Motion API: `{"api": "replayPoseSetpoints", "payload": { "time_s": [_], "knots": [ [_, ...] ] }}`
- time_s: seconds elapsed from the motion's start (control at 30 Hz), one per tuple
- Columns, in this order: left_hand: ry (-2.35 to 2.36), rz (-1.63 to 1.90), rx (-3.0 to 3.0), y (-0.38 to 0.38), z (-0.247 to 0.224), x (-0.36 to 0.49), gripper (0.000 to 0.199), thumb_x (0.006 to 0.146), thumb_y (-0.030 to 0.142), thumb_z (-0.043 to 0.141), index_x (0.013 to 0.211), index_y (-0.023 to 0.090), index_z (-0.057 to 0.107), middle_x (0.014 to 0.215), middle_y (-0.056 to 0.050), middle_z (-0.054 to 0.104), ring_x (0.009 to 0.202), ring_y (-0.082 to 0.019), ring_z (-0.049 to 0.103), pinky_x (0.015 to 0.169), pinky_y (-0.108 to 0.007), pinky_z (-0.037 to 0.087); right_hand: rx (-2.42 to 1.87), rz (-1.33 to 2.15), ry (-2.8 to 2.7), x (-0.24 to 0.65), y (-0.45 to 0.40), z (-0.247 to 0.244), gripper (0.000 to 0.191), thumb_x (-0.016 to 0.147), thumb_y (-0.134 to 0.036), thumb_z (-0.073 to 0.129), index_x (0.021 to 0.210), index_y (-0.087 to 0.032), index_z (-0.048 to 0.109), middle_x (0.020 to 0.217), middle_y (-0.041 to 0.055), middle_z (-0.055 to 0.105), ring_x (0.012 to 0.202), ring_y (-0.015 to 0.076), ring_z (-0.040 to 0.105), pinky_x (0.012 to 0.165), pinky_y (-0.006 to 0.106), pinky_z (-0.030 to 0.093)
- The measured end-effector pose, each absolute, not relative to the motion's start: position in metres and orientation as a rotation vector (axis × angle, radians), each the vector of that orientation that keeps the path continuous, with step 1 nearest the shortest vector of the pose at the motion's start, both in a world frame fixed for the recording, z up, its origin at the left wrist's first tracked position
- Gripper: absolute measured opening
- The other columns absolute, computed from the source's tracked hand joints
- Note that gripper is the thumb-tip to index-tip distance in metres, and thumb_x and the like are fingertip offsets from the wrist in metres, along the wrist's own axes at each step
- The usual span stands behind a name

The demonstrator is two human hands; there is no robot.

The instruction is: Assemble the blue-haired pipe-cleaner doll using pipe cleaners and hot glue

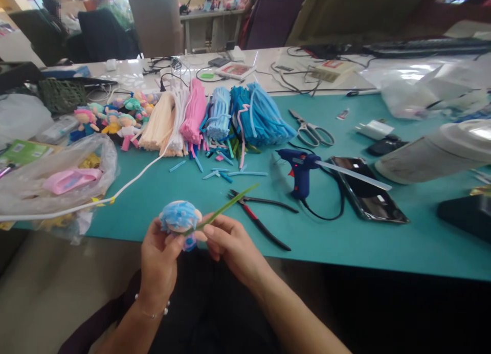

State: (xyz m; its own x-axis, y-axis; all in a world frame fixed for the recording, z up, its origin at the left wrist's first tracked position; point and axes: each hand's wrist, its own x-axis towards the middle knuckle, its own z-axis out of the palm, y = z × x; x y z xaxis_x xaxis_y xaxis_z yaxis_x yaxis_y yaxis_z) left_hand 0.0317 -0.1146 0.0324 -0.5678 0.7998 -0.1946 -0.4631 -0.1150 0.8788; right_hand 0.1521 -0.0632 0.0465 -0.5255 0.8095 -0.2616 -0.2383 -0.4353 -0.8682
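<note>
Bright room seen from the head view, with chairs (155, 24) at the back and a teal work surface (345, 246) in front. Across its far part, bundles of long stems (195, 111) in cream, white, pink and several blues, side by side, with a heap of small dolls (115, 121) to their left and short cut pieces (247, 173) strewn just in front. At the near edge, in both hands, a blue-haired doll (179, 213), head uppermost. In the left hand (163, 251), a close grip on the doll, thumb in front and fingers around the side. In the right hand (233, 241), a narrow pinch on a green strip (233, 199), laid across the doll just under the head, its free end slanting up and away to the right. Near the right hand, red-and-black pliers (255, 216) lying flat, handles spread; beyond, a blue glue gun (301, 164) with a pale stick in its back, scissors (310, 131) with parted handles, and a dark phone (374, 200) just beside the gun's cord.
</note>
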Motion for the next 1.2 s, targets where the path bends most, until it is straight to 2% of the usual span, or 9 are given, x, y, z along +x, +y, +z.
{"api": "replayPoseSetpoints", "payload": {
  "time_s": [0.17, 0.4, 0.7, 0.93, 1.07, 1.2],
  "knots": [
    [1.244, 1.783, 0.408, -0.117, 0.036, 0.033, 0.029, 0.053, 0.011, 0.077, 0.079, 0.017, 0.066, 0.075, -0.001, 0.072, 0.066, -0.014, 0.067, 0.062, -0.022, 0.054, -0.888, 2.057, -0.898, 0.146, -0.066, 0.040, 0.034, 0.062, -0.045, 0.080, 0.069, -0.015, 0.066, 0.050, -0.0068, 0.051, 0.041, 0.0039, 0.036, 0.039, 0.019, 0.028],
    [1.187, 1.749, 0.419, -0.118, 0.041, 0.033, 0.027, 0.053, 0.013, 0.078, 0.078, 0.018, 0.069, 0.074, -0.001, 0.072, 0.065, -0.015, 0.067, 0.061, -0.023, 0.054, -0.893, 2.144, -0.809, 0.145, -0.068, 0.041, 0.041, 0.057, -0.048, 0.083, 0.059, -0.015, 0.059, 0.049, -0.0059, 0.054, 0.039, 0.0033, 0.039, 0.039, 0.018, 0.030],
    [1.070, 1.666, 0.415, -0.119, 0.043, 0.030, 0.026, 0.055, 0.017, 0.080, 0.080, 0.019, 0.072, 0.074, -0.002, 0.070, 0.060, -0.015, 0.064, 0.059, -0.026, 0.055, -0.803, 2.286, -0.685, 0.144, -0.064, 0.043, 0.035, 0.056, -0.040, 0.085, 0.060, -0.015, 0.060, 0.046, -0.0059, 0.053, 0.040, 0.0042, 0.041, 0.038, 0.017, 0.032],
    [0.957, 1.573, 0.467, -0.122, 0.047, 0.022, 0.022, 0.057, 0.021, 0.082, 0.075, 0.019, 0.070, 0.074, -0.001, 0.066, 0.060, -0.014, 0.061, 0.062, -0.030, 0.054, -0.728, 2.343, -0.715, 0.145, -0.067, 0.056, 0.029, 0.059, -0.035, 0.082, 0.060, -0.015, 0.061, 0.044, -0.0067, 0.049, 0.038, 0.0033, 0.034, 0.035, 0.017, 0.021],
    [0.878, 1.559, 0.440, -0.127, 0.041, 0.012, 0.027, 0.053, 0.027, 0.085, 0.073, 0.021, 0.067, 0.071, -0.001, 0.063, 0.059, -0.015, 0.058, 0.055, -0.029, 0.052, -0.688, 2.335, -0.778, 0.146, -0.072, 0.070, 0.025, 0.059, -0.032, 0.081, 0.059, -0.015, 0.062, 0.040, -0.0104, 0.039, 0.034, 0.0017, 0.025, 0.033, 0.018, 0.014],
    [0.867, 1.522, 0.469, -0.130, 0.035, 0.001, 0.038, 0.046, 0.039, 0.087, 0.074, 0.024, 0.067, 0.063, 0.001, 0.058, 0.054, -0.015, 0.054, 0.046, -0.028, 0.047, -0.626, 2.308, -0.852, 0.144, -0.076, 0.079, 0.018, 0.063, -0.029, 0.075, 0.061, -0.015, 0.064, 0.049, -0.0047, 0.055, 0.036, 0.0024, 0.034, 0.033, 0.018, 0.013]
  ]
}}
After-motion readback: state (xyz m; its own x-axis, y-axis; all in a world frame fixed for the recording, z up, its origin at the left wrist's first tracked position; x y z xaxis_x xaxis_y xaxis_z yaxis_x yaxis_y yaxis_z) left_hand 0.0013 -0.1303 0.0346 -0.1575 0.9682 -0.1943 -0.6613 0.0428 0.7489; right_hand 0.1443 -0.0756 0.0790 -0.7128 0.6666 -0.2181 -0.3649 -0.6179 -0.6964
